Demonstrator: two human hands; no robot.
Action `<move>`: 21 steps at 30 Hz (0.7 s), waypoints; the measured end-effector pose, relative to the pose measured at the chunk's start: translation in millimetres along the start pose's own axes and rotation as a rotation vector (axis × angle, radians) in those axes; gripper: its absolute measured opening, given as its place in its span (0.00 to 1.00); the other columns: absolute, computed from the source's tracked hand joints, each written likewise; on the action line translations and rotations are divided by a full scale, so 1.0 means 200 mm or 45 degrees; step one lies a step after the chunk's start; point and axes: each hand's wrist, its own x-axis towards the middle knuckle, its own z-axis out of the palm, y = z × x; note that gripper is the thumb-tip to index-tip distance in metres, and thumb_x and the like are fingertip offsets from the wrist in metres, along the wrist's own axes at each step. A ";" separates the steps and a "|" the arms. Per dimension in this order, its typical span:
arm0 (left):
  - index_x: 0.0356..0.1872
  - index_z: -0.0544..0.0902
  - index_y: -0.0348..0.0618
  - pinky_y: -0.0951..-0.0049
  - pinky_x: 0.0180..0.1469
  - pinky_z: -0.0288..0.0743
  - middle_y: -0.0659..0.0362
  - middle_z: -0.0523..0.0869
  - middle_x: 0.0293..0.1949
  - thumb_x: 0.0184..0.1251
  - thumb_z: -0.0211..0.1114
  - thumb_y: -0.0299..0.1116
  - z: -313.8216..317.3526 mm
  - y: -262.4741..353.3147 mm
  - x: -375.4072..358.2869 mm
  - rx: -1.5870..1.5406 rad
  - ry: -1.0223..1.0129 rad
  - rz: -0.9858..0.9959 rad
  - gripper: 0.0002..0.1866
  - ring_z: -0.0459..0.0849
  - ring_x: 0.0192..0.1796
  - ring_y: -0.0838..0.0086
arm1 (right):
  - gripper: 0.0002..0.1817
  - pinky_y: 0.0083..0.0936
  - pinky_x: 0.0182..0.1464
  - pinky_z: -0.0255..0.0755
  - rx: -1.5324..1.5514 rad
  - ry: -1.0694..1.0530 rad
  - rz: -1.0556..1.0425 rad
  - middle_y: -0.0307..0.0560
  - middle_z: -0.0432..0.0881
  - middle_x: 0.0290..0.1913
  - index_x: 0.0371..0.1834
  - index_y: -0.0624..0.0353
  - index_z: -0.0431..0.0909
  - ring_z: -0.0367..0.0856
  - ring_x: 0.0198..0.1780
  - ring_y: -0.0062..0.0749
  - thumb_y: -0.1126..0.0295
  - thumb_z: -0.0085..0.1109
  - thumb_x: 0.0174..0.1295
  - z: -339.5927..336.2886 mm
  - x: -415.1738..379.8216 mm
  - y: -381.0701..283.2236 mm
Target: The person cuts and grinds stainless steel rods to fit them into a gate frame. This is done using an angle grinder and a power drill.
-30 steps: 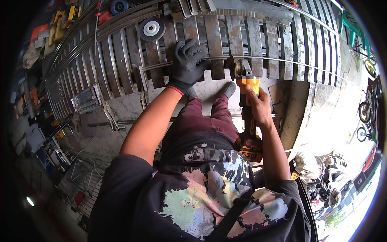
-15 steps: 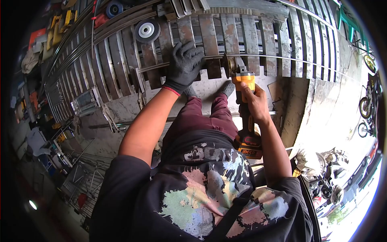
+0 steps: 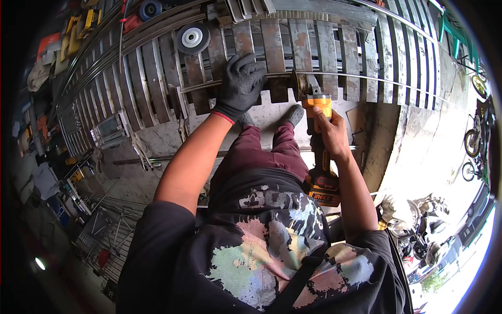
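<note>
My left hand (image 3: 241, 83), in a dark grey glove with a red cuff, is closed over a long thin metal rod (image 3: 376, 78) that lies across the slatted metal bench (image 3: 272, 44). The bare right hand (image 3: 333, 133) grips a yellow and black cordless angle grinder (image 3: 320, 152) around its body, thumb on the yellow head. Its battery end points toward my body. The grinder's disc (image 3: 299, 85) stands on edge right at the rod, a short way right of the gloved fingers.
A loose grinding wheel (image 3: 193, 38) with a white hub lies on the slats, upper left. Metal channel pieces (image 3: 250, 8) sit at the far side. Clamps (image 3: 140, 149) hang at the near left edge. My feet (image 3: 294, 115) are just below the bench. Motorcycles (image 3: 418, 225) stand at right.
The grinder's disc sits slightly farther right, and the whole view has shifted a little. Both hands keep their holds.
</note>
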 end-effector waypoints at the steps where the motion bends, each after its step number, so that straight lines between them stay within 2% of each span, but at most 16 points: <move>1: 0.54 0.93 0.48 0.44 0.80 0.70 0.60 0.91 0.62 0.65 0.79 0.28 0.00 0.00 0.00 0.005 -0.002 0.003 0.16 0.83 0.75 0.55 | 0.26 0.25 0.23 0.76 -0.006 0.002 0.001 0.42 0.85 0.28 0.46 0.60 0.81 0.81 0.21 0.22 0.44 0.64 0.86 0.00 0.00 0.01; 12: 0.52 0.93 0.49 0.45 0.79 0.71 0.60 0.91 0.61 0.66 0.79 0.29 0.02 -0.01 -0.01 -0.003 0.013 -0.007 0.14 0.84 0.74 0.55 | 0.25 0.25 0.23 0.75 0.027 0.014 0.026 0.41 0.83 0.28 0.44 0.58 0.81 0.79 0.20 0.22 0.44 0.65 0.86 0.01 0.01 0.01; 15: 0.52 0.94 0.48 0.46 0.79 0.71 0.60 0.91 0.61 0.66 0.79 0.29 0.01 0.00 -0.01 0.002 0.010 -0.010 0.13 0.84 0.74 0.55 | 0.27 0.24 0.29 0.71 0.066 0.038 0.114 0.34 0.81 0.29 0.44 0.61 0.87 0.76 0.28 0.15 0.43 0.69 0.82 0.02 -0.01 -0.03; 18: 0.51 0.94 0.48 0.46 0.79 0.71 0.60 0.91 0.62 0.66 0.79 0.29 0.01 0.00 -0.01 0.001 0.011 -0.002 0.13 0.84 0.74 0.55 | 0.28 0.25 0.31 0.70 -0.026 0.069 0.023 0.34 0.81 0.29 0.42 0.61 0.87 0.75 0.29 0.15 0.42 0.69 0.82 0.01 0.02 0.02; 21: 0.52 0.94 0.48 0.45 0.79 0.71 0.61 0.91 0.62 0.65 0.79 0.29 0.00 -0.01 0.00 -0.005 -0.008 0.005 0.14 0.84 0.74 0.56 | 0.28 0.26 0.32 0.69 -0.037 0.085 0.048 0.33 0.82 0.29 0.42 0.61 0.87 0.74 0.30 0.16 0.42 0.69 0.81 0.01 0.01 0.01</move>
